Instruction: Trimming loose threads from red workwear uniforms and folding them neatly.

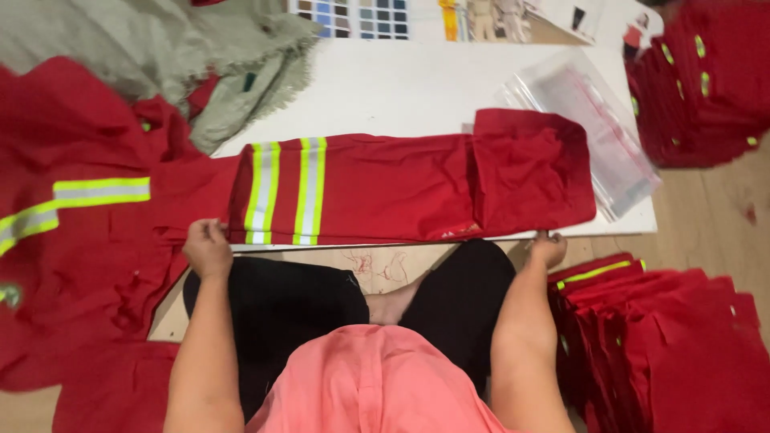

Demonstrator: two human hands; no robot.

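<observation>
Red folded garment (385, 192) with two pairs of yellow-and-grey reflective bands (287, 191) lying lengthwise across the near edge of the white board (417, 88), far end doubled back over itself at the right. Left hand (207, 247) resting at the garment's near left corner, fingers curled down onto the hem beside the bands; whether pinching the cloth or only pressing it, cannot tell. Right hand (549, 247) sitting at the board's near edge under the garment's right end, fingertips tucked out of sight beneath the fabric, so grip also not readable. Both forearms reaching forward over black-clad crossed legs (281, 305) and a pink top (377, 385). Loose heap of red workwear (72, 265) with more reflective striping spreading to the left, touching the folded garment's left end. Stack of folded red pieces (658, 337) piling up on the wooden floor to the right. Clear plastic bags (593, 128) lying on the board just beyond the doubled-back end. Second red stack (706, 80) sitting at upper right. Grey-green cloth (160, 48) bunching at upper left.
</observation>
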